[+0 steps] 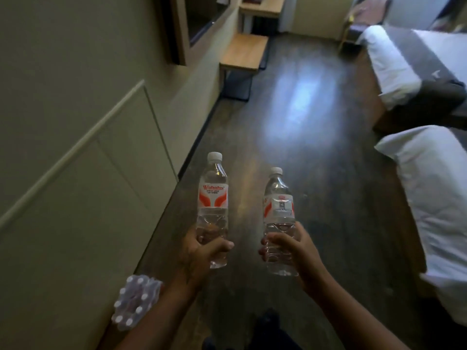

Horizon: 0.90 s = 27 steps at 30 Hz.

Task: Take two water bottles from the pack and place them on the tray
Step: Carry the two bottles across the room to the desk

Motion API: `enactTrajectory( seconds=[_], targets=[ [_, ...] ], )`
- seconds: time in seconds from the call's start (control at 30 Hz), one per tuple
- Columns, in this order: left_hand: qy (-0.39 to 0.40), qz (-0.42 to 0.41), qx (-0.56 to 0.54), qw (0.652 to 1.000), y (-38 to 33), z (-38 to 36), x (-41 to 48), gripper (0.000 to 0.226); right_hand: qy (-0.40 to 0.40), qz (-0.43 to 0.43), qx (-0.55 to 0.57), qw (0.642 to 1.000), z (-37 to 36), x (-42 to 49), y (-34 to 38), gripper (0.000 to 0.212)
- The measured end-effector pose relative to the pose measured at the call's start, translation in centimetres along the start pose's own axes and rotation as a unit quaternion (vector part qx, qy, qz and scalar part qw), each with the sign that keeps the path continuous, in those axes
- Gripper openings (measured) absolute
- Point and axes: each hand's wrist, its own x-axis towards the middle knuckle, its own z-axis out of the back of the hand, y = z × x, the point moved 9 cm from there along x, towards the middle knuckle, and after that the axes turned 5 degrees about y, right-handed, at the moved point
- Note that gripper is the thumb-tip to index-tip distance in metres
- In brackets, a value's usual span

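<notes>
My left hand (199,251) grips the lower part of a clear water bottle (213,195) with a white cap and a red-and-white label, held upright. My right hand (290,248) grips a second, matching water bottle (279,205), also upright, a little to the right of the first. The shrink-wrapped pack of bottles (136,301) stands on the floor by the wall at the lower left, partly hidden by my left forearm. No tray is in view.
A dark floor (290,137) runs ahead between the left wall (75,122) and two white-covered beds (434,193) on the right. Wooden stepped shelves (243,54) stand against the wall farther on. My foot (267,322) shows at the bottom.
</notes>
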Motion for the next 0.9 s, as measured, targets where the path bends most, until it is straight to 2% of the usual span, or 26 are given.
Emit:
enactTrajectory(
  seconds=[0.17, 0.33, 0.5, 0.63, 0.73, 0.9],
  targets=[
    [0.065, -0.007, 0.042, 0.997, -1.9, -7.9, 2.2, 0.079, -0.074, 0.015, 0.046, 0.996, 7.3, -1.2, 0.4, 0.083],
    [0.095, -0.021, 0.074, 0.992, -3.0, -14.5, 3.7, 0.076, -0.112, 0.024, 0.076, 0.99, 13.5, -1.1, 0.5, 0.077],
    [0.108, -0.017, 0.081, 0.991, -3.7, -19.6, 5.3, 0.079, -0.119, 0.031, 0.088, 0.989, 18.5, 0.1, 0.9, 0.065],
    [0.101, -0.027, 0.079, 0.991, -4.4, -22.4, 6.6, 0.079, -0.121, 0.039, 0.088, 0.988, 21.7, 1.7, 1.8, 0.069],
    [0.095, -0.028, 0.078, 0.992, -5.0, -23.6, 8.0, 0.082, -0.121, 0.04, 0.089, 0.988, 23.2, 3.3, 2.4, 0.06],
    [0.092, -0.02, 0.08, 0.992, -6.2, -25.0, 11.7, 0.084, -0.115, 0.035, 0.093, 0.988, 24.5, 7.3, 3.6, 0.066]
  ],
)
